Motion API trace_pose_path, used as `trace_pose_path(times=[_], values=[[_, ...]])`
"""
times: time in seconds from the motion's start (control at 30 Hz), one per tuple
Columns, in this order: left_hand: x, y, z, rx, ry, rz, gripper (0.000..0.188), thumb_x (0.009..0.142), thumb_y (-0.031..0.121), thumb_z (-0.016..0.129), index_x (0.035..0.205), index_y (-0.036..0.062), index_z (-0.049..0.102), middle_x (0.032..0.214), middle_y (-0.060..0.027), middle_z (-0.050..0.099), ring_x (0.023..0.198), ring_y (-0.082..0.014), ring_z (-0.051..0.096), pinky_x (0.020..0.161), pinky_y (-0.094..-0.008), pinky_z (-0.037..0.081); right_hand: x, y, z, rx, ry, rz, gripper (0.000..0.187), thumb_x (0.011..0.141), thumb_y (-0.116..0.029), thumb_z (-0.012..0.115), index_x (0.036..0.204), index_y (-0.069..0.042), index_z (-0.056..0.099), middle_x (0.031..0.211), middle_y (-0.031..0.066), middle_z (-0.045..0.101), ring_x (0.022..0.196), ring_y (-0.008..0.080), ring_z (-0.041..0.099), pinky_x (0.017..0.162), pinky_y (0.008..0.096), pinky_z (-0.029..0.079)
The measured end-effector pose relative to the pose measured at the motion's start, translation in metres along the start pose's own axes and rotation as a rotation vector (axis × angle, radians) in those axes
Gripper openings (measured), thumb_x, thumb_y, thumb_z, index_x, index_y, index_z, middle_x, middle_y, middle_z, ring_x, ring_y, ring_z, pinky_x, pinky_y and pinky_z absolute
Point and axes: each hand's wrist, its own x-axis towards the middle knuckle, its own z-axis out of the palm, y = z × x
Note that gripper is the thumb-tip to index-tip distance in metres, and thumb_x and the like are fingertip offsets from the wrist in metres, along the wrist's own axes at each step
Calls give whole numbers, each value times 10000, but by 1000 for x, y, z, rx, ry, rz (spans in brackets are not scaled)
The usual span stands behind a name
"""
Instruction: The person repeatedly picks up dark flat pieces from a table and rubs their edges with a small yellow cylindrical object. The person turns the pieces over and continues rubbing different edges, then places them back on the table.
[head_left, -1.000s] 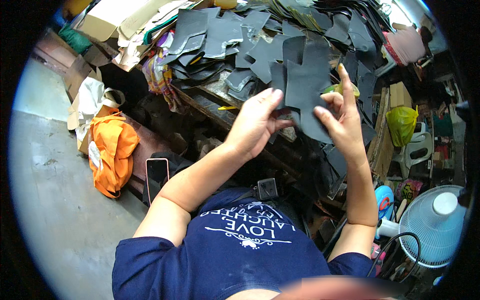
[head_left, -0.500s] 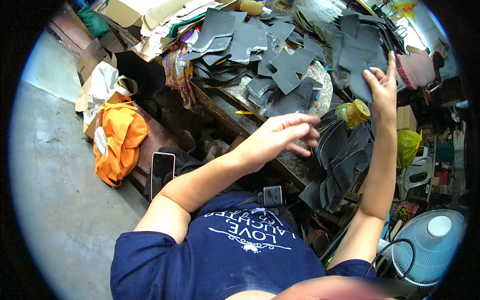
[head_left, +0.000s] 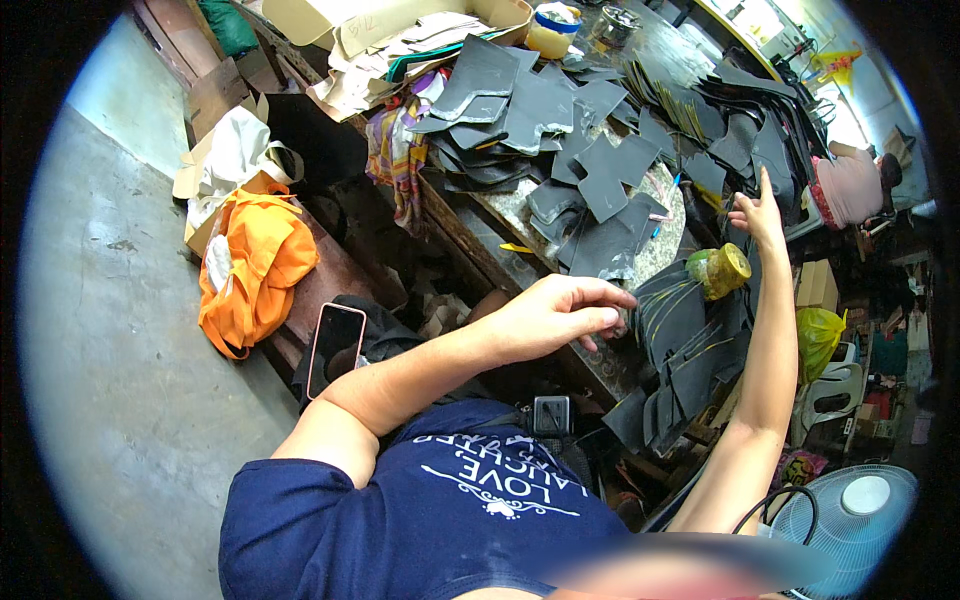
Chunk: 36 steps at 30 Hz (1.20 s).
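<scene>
Half a second ago the right hand (head_left: pixel 760 212) carries a flat black piece out to the far right; now that piece is out of its grasp, and I cannot tell it from the others lying there. Some of the right-hand stack (head_left: pixel 768 155) is covered by its neighbours, and where the fingertip meets it in the view, contact is hard to judge. Dark shadow swallows the space under the worktop (head_left: pixel 650 60), and a blurred patch covers the lower edge, over part of the navy shirt (head_left: pixel 500 480).

Flat, dark and angular, the black pieces (head_left: pixel 620 172) lie overlapping in a loose heap across the middle of the worktop, some with notched outlines and pale, scuffed edges. Another bundle (head_left: pixel 680 325), fanned out with thin yellow lines, lies nearer the person, just beside a yellow-green jar (head_left: pixel 718 272).

The right hand has its index finger stretched straight toward the stack, the other fingers curled loosely, with nothing visible in them. The left hand (head_left: pixel 562 312) is half open near the worktop's front edge, thumb and fingers slightly apart, empty as far as shows; its fingertips are near the fanned bundle, touching or not unclear.
</scene>
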Motion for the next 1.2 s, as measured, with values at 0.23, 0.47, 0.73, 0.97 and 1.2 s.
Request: trace_pose_path(times=[0.23,0.47,0.73,0.97,1.2], values=[[-1,2,4,34,1,-19,357,986,180,570,1313,34,575,1125,-59,659,1016,-118,606,828,-282,527,-88,-56,-14,175,65,-292,770,955,-103,598,1564,-196,137,1027,129,663,783,135,666,633,236,545],[-5,-1,5,105,6,9,355,987,186,568,1311,42,580,1125,-52,659,1001,-105,600,802,-269,527,-206,-74,5,216,53,-515,684,977,-52,543,1554,-121,182,1089,106,655,893,122,637,820,270,531],[-14,3,4,157,49,-17,363,984,200,578,1309,38,579,1095,-49,662,928,-81,601,731,-244,532,-268,-46,45,-178,-199,-317,829,864,8,633,1551,-161,202,1038,181,704,956,292,699,865,369,526],[-21,-2,2,201,90,-11,346,972,194,581,1266,13,608,1040,-64,684,833,-86,606,678,-239,533,-268,-31,41,-121,-205,-382,795,897,0,586,1560,-171,181,1109,172,697,1029,236,677,928,351,500],[-25,0,10,226,115,-51,342,971,162,569,1273,6,606,1028,-74,688,817,-84,608,683,-224,521,-281,-26,40,50,-130,-344,760,911,-19,595,1553,-148,209,1135,172,689,1046,234,668,938,343,486]])
